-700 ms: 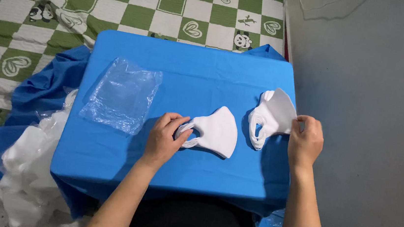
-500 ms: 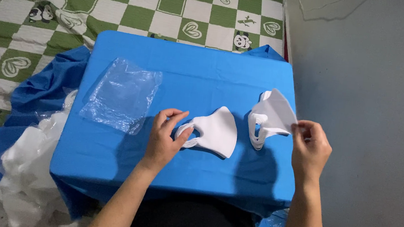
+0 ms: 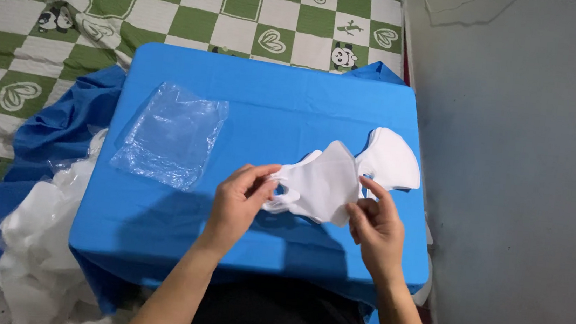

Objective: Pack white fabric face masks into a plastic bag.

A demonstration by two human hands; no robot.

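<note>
Mask (image 3: pixel 321 185): white, held just above blue table (image 3: pixel 265 103), front right.
Left hand (image 3: pixel 240 203): pinching mask's left edge.
Right hand (image 3: pixel 374 228): pinching mask's right edge.
Second mask (image 3: pixel 392 159): lying behind, right.
Clear bag (image 3: pixel 172 135): flat, left.

White masks (image 3: pixel 321 186), blue table cover (image 3: pixel 294 99), green-and-white checked panda blanket (image 3: pixel 176 3).

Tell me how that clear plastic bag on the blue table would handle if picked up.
The clear plastic bag looks thin and crinkled, so probably floppy and very light. Its glossy film may feel slippery. It lies flat on the blue table, so rolling or tipping seems unlikely.
</note>
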